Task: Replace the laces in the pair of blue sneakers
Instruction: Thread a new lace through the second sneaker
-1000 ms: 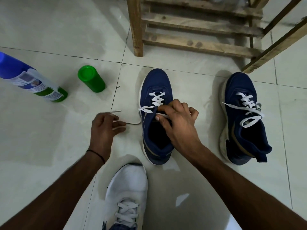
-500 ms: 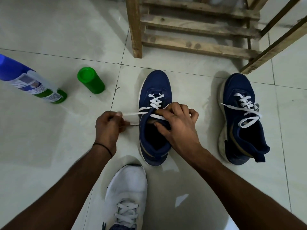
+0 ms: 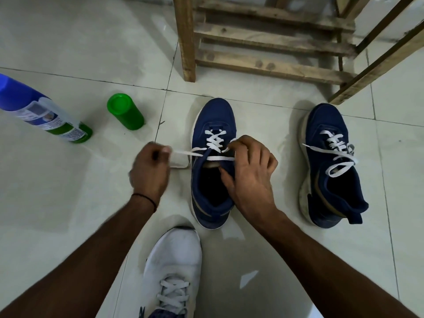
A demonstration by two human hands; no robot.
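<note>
Crisscrossing the blue sneaker (image 3: 214, 115), a white lace (image 3: 215, 140) sits half-threaded.

sneakers (image 3: 213, 161) side by side, rack (image 3: 270, 40) behind

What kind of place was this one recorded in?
Probably a home floor, perhaps an entryway: pale floor tiles, a rough wooden rack, and a spray can with a green cap beside it.

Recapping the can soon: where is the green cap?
Head view, left side: the green cap sits on the floor between the spray can and the sneaker being laced.
</note>
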